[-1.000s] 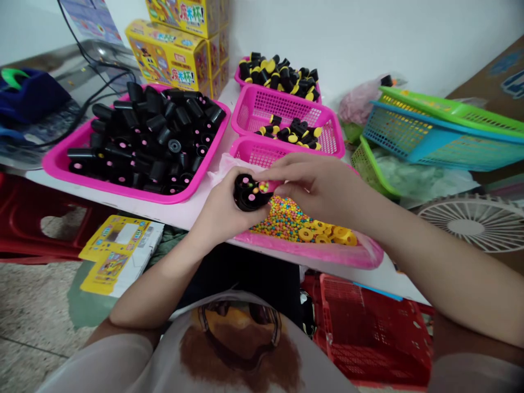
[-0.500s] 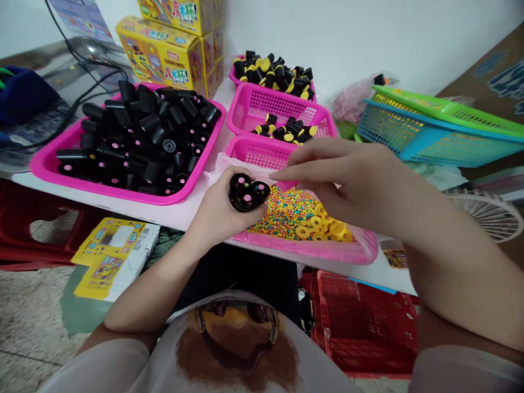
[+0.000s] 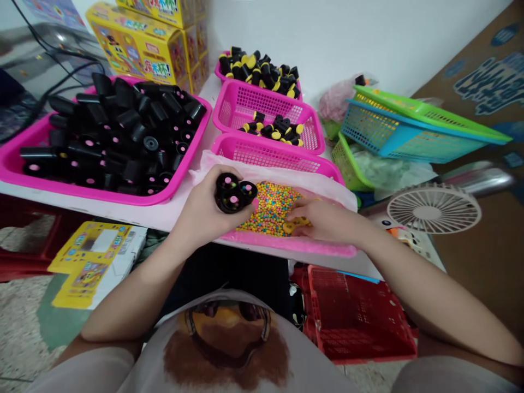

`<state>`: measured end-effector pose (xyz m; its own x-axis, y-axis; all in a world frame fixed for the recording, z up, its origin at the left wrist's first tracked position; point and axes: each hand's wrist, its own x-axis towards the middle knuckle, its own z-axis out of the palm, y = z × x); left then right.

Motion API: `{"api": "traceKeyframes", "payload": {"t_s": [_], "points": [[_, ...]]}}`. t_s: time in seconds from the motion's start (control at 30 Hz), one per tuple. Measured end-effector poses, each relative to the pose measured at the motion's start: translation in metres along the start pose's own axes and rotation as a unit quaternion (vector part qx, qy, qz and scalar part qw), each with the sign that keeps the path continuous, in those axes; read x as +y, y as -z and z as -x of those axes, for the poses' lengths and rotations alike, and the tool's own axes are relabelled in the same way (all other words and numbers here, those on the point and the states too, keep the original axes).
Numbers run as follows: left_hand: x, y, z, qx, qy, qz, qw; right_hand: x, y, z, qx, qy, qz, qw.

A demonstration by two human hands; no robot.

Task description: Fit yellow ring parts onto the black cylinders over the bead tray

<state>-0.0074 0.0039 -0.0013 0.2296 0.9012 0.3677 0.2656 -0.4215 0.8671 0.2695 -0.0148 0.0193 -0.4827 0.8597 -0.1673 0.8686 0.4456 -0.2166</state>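
At the left end of the pink tray, the left hand hugs three black tubes, open tops up, maybe so nothing spills. Inside the tray, by the loose colored balls, the right hand bends over yellow rings; I can't tell if it grips.

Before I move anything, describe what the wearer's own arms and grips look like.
The left grip and right grip are human hands without gloves. The left forearm and right forearm are bare, with no watch, bracelet or marking that I can make out. The left sleeve and right sleeve are short and pale greyish white, like the shirt.
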Motion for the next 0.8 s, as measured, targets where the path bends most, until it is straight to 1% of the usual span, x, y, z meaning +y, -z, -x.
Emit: {"api": "traceKeyframes", "payload": {"t_s": [0.07,0.13,0.27,0.37,0.43,0.5,0.57,0.6,0.63,0.67,0.73,0.8], "points": [[0.000,0.001,0.001,-0.007,0.001,-0.005,1.000,0.002,0.005,0.002,-0.057,0.034,-0.037,0.997],[0.000,0.001,0.002,-0.012,-0.001,-0.007,1.000,0.004,0.005,0.001,-0.085,0.040,-0.044,0.995],[-0.001,0.000,0.003,-0.015,-0.017,-0.009,1.000,0.006,-0.008,-0.004,-0.079,0.044,-0.014,0.996],[0.002,-0.001,0.003,-0.014,-0.045,-0.003,0.999,0.007,-0.011,-0.002,-0.041,0.052,-0.020,0.998],[0.008,-0.003,0.004,-0.029,-0.050,0.002,0.998,0.004,-0.004,0.005,0.004,0.031,-0.048,0.998],[0.016,-0.006,0.006,-0.050,-0.046,0.015,0.998,-0.005,0.007,0.016,0.079,0.004,-0.109,0.991],[0.024,-0.010,0.008,-0.068,-0.042,0.042,0.996,-0.023,0.019,0.027,0.188,0.000,-0.185,0.965],[0.027,-0.013,0.009,-0.076,-0.040,0.059,0.995,-0.034,0.023,0.032,0.244,0.014,-0.211,0.946],[0.029,-0.015,0.011,-0.086,-0.037,0.078,0.993,-0.045,0.025,0.035,0.297,0.034,-0.219,0.929],[0.030,-0.018,0.012,-0.096,-0.031,0.095,0.990,-0.056,0.026,0.036,0.332,0.053,-0.208,0.918],[0.031,-0.022,0.016,-0.105,-0.015,0.112,0.988,-0.072,0.024,0.036,0.365,0.089,-0.176,0.910],[0.030,-0.025,0.019,-0.104,0.007,0.105,0.989,-0.078,0.018,0.033,0.364,0.112,-0.158,0.911]]}}
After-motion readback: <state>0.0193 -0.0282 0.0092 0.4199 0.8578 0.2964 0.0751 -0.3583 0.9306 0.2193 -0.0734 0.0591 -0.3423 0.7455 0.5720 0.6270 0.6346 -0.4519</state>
